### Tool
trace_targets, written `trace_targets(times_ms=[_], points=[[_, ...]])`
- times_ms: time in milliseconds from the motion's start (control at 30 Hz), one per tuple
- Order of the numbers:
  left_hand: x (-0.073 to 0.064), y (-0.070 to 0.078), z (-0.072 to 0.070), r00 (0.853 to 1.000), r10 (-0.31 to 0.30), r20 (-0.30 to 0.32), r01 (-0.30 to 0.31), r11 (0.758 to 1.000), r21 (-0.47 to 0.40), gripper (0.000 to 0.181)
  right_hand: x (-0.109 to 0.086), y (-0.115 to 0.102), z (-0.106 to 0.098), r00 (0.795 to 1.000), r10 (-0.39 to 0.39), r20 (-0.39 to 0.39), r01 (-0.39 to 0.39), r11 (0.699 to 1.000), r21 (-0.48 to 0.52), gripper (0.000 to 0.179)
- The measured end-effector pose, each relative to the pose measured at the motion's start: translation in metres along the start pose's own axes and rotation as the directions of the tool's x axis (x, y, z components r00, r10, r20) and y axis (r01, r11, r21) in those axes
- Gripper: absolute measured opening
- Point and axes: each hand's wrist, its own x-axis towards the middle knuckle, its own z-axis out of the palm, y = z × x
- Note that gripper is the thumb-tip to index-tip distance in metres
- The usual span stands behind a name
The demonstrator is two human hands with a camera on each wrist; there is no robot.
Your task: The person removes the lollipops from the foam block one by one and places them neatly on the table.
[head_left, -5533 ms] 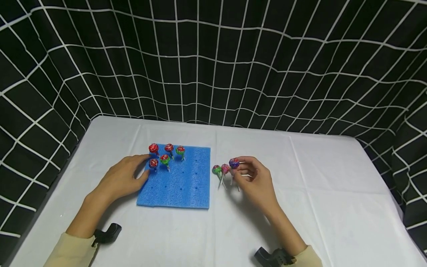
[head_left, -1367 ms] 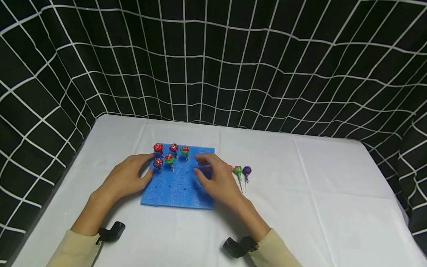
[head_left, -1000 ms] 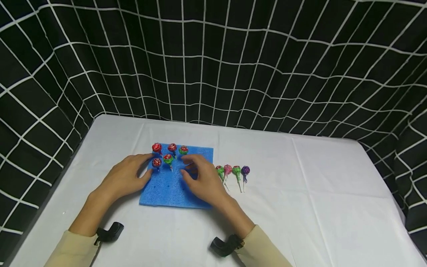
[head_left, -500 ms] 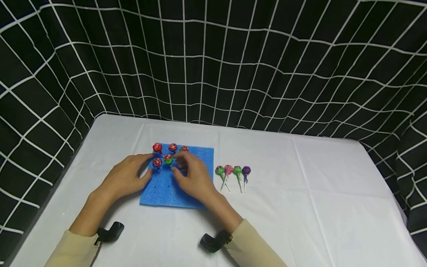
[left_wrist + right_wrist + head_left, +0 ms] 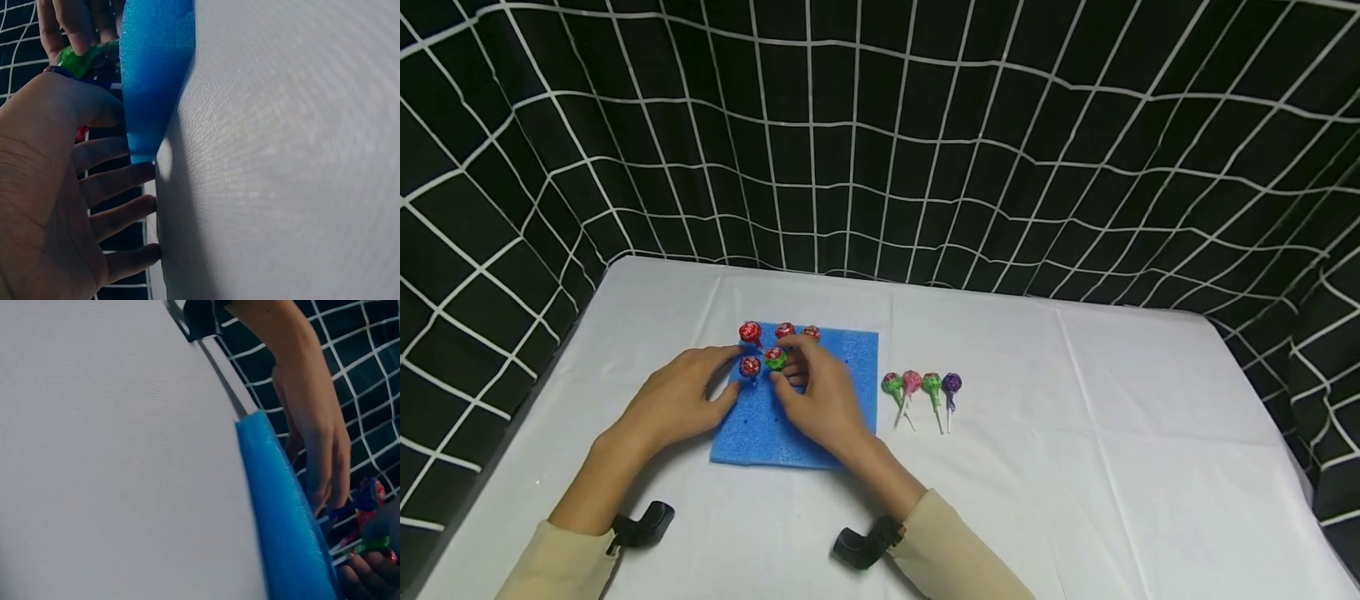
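Observation:
A blue foam board [image 5: 863, 375] with small holes lies on the table, several wrapped lollipops standing in its far left part. My right hand [image 5: 820, 400] pinches the green-wrapped lollipop [image 5: 775, 359] in the second row between thumb and fingers; its stick goes down to the foam. That green wrapper [image 5: 75, 60] also shows at the fingertips in the left wrist view. My left hand [image 5: 673, 400] rests at the board's left edge, fingers spread, beside a red-topped lollipop with a blue wrapper [image 5: 750, 367]. A red lollipop [image 5: 750, 332] stands at the far left corner.
To the right of the board, a green lollipop [image 5: 892, 382], a pink one [image 5: 912, 381], another green one [image 5: 932, 382] and a purple one [image 5: 952, 382] lie in a row on the white tablecloth [image 5: 1075, 467]. A black curtain with white grid lines [image 5: 925, 142] encloses the table.
The right hand has let go of the purple lollipop, now lying in the row, and moved left over the board to the green-wrapped lollipop. The left hand has stayed at the board's edge.

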Motion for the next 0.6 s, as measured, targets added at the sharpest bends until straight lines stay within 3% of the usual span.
trace_targets(times_ms=[367, 600], points=[[0.0002, -0.0002, 0.0014, 1.0, 0.009, -0.009, -0.009, 1.0, -0.003, 0.055, -0.0002, 0.0004, 0.0043, 0.999, 0.011, -0.05, -0.011, 1.0, 0.005, 0.035], [0.0014, 0.0014, 0.0009, 1.0, 0.023, -0.022, -0.023, 1.0, -0.004, 0.054, 0.0007, 0.0022, 0.0056, 0.998, 0.002, -0.063, -0.005, 0.999, -0.047, 0.034]])
